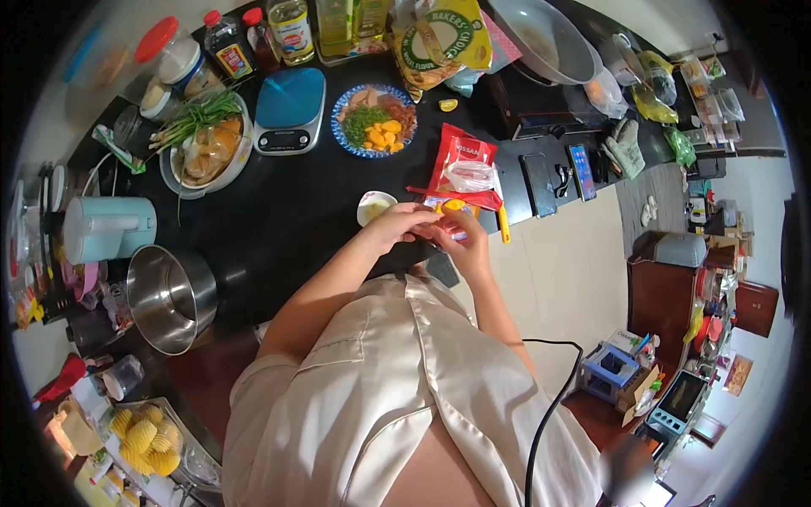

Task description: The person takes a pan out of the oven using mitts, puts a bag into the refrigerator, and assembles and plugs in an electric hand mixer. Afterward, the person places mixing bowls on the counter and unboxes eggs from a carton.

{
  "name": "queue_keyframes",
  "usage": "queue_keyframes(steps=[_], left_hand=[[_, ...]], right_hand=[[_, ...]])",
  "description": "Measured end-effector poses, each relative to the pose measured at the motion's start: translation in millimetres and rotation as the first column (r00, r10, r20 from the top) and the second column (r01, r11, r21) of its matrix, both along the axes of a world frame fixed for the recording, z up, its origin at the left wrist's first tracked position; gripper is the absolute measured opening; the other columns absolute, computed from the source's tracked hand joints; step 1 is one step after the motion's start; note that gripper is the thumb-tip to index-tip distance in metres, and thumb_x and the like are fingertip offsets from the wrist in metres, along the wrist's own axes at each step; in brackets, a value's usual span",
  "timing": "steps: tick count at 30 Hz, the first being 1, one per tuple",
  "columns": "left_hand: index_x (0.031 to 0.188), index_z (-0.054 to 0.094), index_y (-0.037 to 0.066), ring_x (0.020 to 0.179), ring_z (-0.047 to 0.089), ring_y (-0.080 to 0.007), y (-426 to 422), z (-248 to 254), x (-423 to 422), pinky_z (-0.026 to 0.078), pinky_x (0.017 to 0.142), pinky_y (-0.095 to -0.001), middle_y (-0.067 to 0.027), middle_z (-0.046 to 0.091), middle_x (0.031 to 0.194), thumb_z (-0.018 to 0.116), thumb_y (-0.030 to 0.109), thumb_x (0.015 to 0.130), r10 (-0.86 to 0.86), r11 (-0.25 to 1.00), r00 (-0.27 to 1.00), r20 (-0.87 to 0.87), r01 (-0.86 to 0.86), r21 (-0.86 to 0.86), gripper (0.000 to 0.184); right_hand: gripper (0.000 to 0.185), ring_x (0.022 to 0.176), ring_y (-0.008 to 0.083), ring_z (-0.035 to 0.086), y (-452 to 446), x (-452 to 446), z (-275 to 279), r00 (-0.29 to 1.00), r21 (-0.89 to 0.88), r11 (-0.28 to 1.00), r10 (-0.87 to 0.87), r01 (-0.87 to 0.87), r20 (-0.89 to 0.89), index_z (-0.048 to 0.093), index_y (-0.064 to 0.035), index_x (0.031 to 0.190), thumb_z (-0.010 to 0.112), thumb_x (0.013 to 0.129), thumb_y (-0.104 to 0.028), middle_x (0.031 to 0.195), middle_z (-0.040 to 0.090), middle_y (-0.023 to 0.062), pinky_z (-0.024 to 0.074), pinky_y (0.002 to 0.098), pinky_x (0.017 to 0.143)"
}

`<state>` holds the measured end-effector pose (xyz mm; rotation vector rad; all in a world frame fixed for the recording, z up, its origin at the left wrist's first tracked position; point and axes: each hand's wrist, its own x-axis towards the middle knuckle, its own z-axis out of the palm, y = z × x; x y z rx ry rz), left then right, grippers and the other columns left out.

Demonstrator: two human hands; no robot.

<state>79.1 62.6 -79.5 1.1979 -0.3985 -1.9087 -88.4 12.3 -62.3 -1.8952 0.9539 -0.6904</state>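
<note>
A small yellow-and-red packet [454,205] is between the two hands, just above the near edge of the black bench [270,228]. The fingers of the left hand [399,223] are bent and drawn together at its left side; those of the right hand [470,243] pinch it from the right, with little gap between the fingertips. Exactly where each fingertip presses is hidden.

Just left of the left fingers stands a small white bowl [364,208] with something pale inside. Just beyond the right fingers lies a red packet [466,145] with a clear sachet [469,177] on it, and a yellow-handled knife [505,225] is near them on the right. Farther right are two phones [538,184].

Well beyond the fingers is a blue-patterned plate [340,139] of chopped greens and orange chunks, with a lemon piece [448,106] to its right and a blue-topped scale [290,100] to its left. Farther left of the fingers are a bowl of spring onions [242,160] and a steel pot [201,296].
</note>
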Motion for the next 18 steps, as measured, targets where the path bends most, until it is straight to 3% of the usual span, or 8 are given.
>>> queue_keyframes(steps=[1, 3, 10, 14, 16, 17, 18], left_hand=[[0.104, 0.057, 0.015, 0.076, 0.059, -0.0051, 6, -1, 4, 0.039, 0.062, -0.0219, 0.0054, 0.062, 0.089, 0.061, 0.033, 0.083, 0.009, 1.000, 1.000, 0.001, -0.009, 0.002, 0.028], [0.097, 0.059, 0.018, 0.076, 0.059, -0.0050, 19, -2, 14, 0.036, 0.064, -0.0207, 0.0046, 0.063, 0.085, 0.061, 0.037, 0.082, 0.072, 0.997, 0.992, -0.103, -0.068, 0.039, 0.024], [0.095, 0.060, 0.019, 0.074, 0.060, -0.0073, 53, -15, 35, 0.039, 0.061, -0.0224, 0.0043, 0.064, 0.086, 0.064, 0.036, 0.081, 0.234, 0.971, 0.941, -0.243, -0.217, 0.095, 0.022], [0.101, 0.058, 0.017, 0.074, 0.061, -0.0085, 66, -14, 36, 0.040, 0.061, -0.0228, 0.0025, 0.064, 0.085, 0.062, 0.033, 0.083, 0.303, 0.953, 0.898, -0.320, -0.280, 0.115, 0.024], [0.106, 0.057, 0.013, 0.072, 0.062, -0.0097, 71, 3, 37, 0.042, 0.058, -0.0212, -0.0010, 0.065, 0.088, 0.059, 0.033, 0.086, 0.309, 0.949, 0.946, -0.098, -0.299, 0.102, 0.029], [0.106, 0.057, 0.013, 0.072, 0.062, -0.0097, 75, 1, 39, 0.042, 0.058, -0.0212, -0.0010, 0.065, 0.088, 0.059, 0.033, 0.086, 0.317, 0.946, 0.943, -0.100, -0.307, 0.105, 0.029], [0.108, 0.056, 0.010, 0.071, 0.062, -0.0098, 80, -3, 42, 0.042, 0.056, -0.0203, -0.0025, 0.065, 0.089, 0.057, 0.033, 0.087, 0.332, 0.940, 0.937, 0.107, -0.338, 0.043, 0.031]], right_hand=[[0.035, 0.078, 0.0186, 0.060, 0, 7, 4, 1.000, 0.002, 1.000, 0.009, -0.009, 0.001, 0.061, 0.0011, 0.102, 0.071, 0.070, -0.006, 0.087, 0.062, 0.0103, 0.0476, 0.0291, 0.069], [0.031, 0.076, 0.0183, 0.061, 0, 21, 14, 0.992, -0.193, 0.976, 0.086, -0.104, -0.097, 0.062, 0.0028, 0.098, 0.072, 0.071, -0.007, 0.084, 0.062, 0.0094, 0.0480, 0.0279, 0.068], [0.031, 0.077, 0.0242, 0.062, 9, 59, 7, 0.967, -0.097, 0.964, 0.241, -0.249, -0.082, 0.063, 0.0014, 0.094, 0.072, 0.067, -0.012, 0.083, 0.062, 0.0130, 0.0483, 0.0326, 0.068], [0.029, 0.076, 0.0259, 0.062, 14, 70, -2, 0.973, -0.033, 0.976, 0.214, -0.217, -0.089, 0.063, 0.0016, 0.092, 0.071, 0.067, -0.012, 0.081, 0.062, 0.0148, 0.0486, 0.0338, 0.069], [0.028, 0.075, 0.0274, 0.062, 9, 74, -5, 0.967, -0.052, 0.974, 0.210, -0.219, -0.146, 0.063, 0.0020, 0.091, 0.070, 0.067, -0.012, 0.082, 0.062, 0.0159, 0.0487, 0.0344, 0.071], [0.027, 0.076, 0.0291, 0.061, 5, 77, -6, 0.941, -0.135, 0.949, 0.249, -0.284, -0.227, 0.062, 0.0025, 0.090, 0.069, 0.068, -0.012, 0.084, 0.062, 0.0163, 0.0483, 0.0355, 0.073], [0.026, 0.078, 0.0308, 0.060, 2, 78, -7, 0.909, -0.210, 0.913, 0.279, -0.351, -0.309, 0.062, 0.0030, 0.089, 0.068, 0.068, -0.012, 0.085, 0.062, 0.0168, 0.0478, 0.0366, 0.075]])
